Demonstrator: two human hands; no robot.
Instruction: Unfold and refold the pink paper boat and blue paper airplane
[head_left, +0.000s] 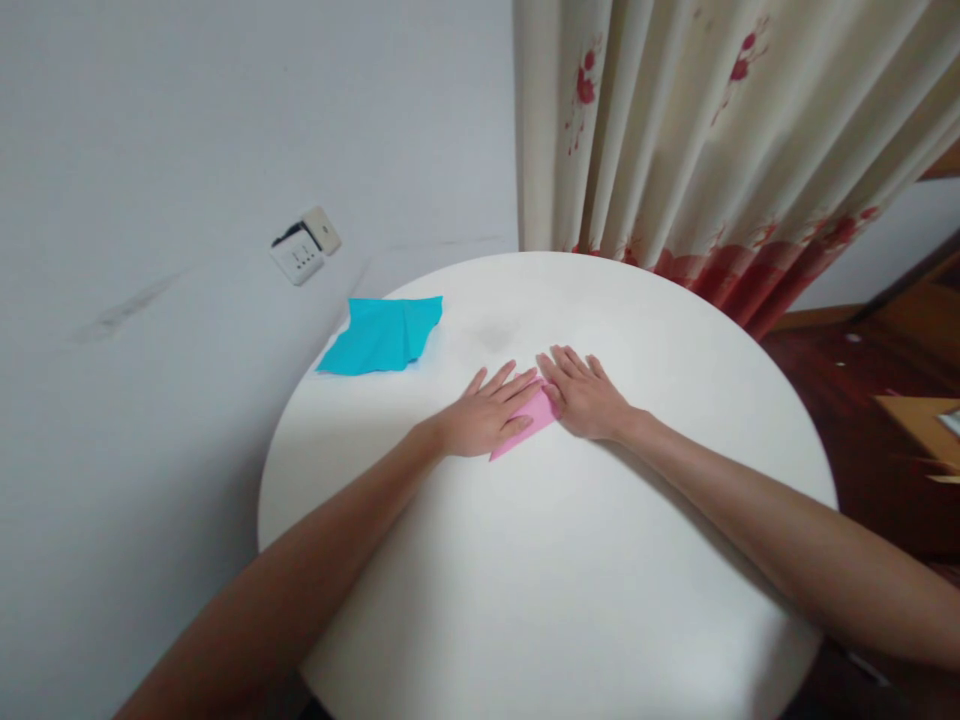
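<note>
A small pink sheet of folded paper [534, 416] lies near the middle of the round white table. Across its left side rests my left hand [487, 412], flat with the fingers spread. My right hand [583, 396] lies on the paper's right end, palm down, fingers stretched out and apart. Both hands partly cover the paper, so its full outline is hidden. Neither hand grips anything.
A creased blue sheet [384, 336] lies at the table's back left. The white table [555, 580] stands against a wall with a socket [300, 252]. A cream and red curtain [675, 150] hangs behind it.
</note>
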